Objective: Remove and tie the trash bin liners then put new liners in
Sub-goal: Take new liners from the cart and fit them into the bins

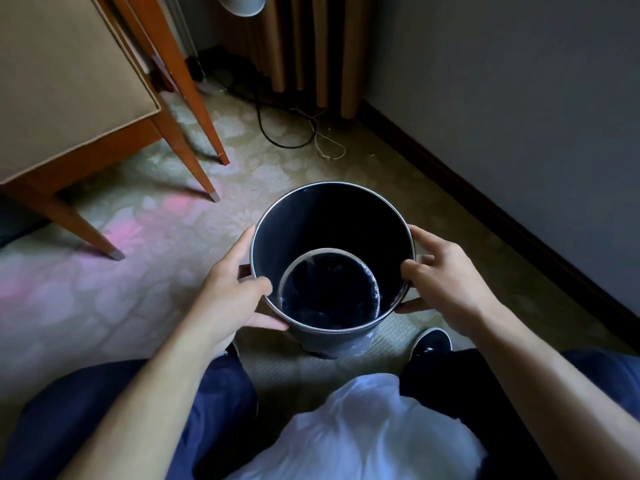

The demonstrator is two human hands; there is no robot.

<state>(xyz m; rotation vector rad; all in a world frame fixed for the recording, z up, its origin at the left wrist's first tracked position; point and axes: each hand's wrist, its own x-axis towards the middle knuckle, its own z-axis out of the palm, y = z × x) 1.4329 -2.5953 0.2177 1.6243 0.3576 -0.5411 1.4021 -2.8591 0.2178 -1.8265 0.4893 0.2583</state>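
Patterned carpet [156, 265] is bounded by a grey wall [519, 81] and curtain [304, 46]. Mid-carpet, the trash bin [329, 220] is gripped at the rim by the left hand [228, 282] and right hand [446, 271], fingers [420, 237] curled round it.

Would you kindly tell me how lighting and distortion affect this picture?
Head view: the dark round metal bin reads nearly black inside under dim light; a pink glow tints the patterned carpet; wide-angle stretch enlarges the near forearms; left hand and right hand look sharp.
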